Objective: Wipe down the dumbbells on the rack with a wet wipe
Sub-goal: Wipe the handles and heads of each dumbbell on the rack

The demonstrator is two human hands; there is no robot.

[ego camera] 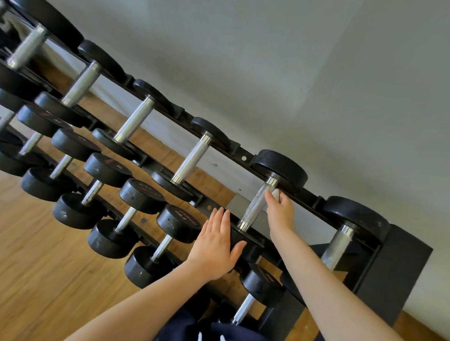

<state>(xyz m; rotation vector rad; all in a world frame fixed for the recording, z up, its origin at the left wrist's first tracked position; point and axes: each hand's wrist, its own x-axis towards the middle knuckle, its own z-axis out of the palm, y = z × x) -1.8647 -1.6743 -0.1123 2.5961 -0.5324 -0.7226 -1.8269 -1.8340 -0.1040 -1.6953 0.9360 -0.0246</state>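
While the right hand (280,208) is pinching a small white wet wipe (275,194) against the top end of a chrome handle (256,204), the left hand (215,245) is lying flat, fingers straight and together, on the near head (243,238) of the same dumbbell, prob bracing it so it isn't rolling in its cradle. That dumbbell is sitting on the top tier of the rack (397,260), second from the right end, its far head (280,167) resting on the back rail. Step in hand, imo: wiping the knurled grip, w/ the wipe just under the collar at the far head. Next move is looking like a drag down the handle toward the near head, and it's going to need the wipe wrapping round the bar or the bar turning, else the underside is getting missed; then the heads, then on to the neighbour at far right (346,230). Can't tell which of the other dumbbells are done already, nothing is showing wet vs dry. Hidden / hard to read: most of the wipe is tucked under the right fingers, so its size and how damp it is are unclear; the left palm is covering much of the near head; the left end of the rack is running out of shot and blurring; weight markings on the lower-tier heads aren't legible; dark clothing w/ white drawcords (208,338) is blocking the bottom tier.
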